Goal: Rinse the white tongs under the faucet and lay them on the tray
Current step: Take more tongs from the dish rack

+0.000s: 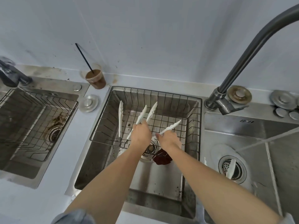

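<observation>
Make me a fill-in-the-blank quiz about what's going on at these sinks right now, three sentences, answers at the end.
1. Both hands, left hand and right hand, hold white tongs over the wire ____ in the middle sink.
2. The cup by the wall has a black ____ in it.
3. Water from the faucet streams into the ____ sink.

Missing words: basket; straw; right
</observation>
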Available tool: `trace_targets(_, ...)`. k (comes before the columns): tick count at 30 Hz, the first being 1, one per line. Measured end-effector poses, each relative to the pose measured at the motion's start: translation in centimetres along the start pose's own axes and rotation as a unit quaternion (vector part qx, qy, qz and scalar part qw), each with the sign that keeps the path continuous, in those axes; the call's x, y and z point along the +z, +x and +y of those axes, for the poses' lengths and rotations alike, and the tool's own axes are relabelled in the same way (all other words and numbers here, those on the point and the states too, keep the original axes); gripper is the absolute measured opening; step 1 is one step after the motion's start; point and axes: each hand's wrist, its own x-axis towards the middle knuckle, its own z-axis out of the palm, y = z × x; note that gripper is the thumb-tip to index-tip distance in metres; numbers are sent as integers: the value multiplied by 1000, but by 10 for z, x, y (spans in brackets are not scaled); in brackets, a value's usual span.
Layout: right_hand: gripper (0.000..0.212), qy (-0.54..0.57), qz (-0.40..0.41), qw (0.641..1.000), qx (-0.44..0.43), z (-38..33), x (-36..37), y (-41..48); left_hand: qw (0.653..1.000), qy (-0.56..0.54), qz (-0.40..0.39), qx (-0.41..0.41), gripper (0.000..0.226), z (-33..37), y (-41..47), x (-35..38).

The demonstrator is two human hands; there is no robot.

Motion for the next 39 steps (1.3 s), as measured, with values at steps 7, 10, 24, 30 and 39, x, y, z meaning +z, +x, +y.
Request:
trace_targets(7, 25, 289, -60, 949, 109, 1, -1, 16, 999, 13, -4, -42, 21, -2, 13, -3)
trace_targets(10, 17, 378, -71, 910, 152, -4, 0, 12, 999, 17, -4, -38, 20, -1, 11, -8)
trace_targets(24, 5, 543, -71, 836, 16, 1, -68, -45, 983, -176, 52, 7, 15, 33, -41, -73)
trace_targets(30, 14, 522, -6, 852, -38, 61, -107, -85, 931, -362, 46, 9, 17, 84, -107, -52)
trace_targets(39, 5, 522, 28, 853, -8, 176, -144, -118, 920, -390, -12, 45, 17, 158, -170, 20)
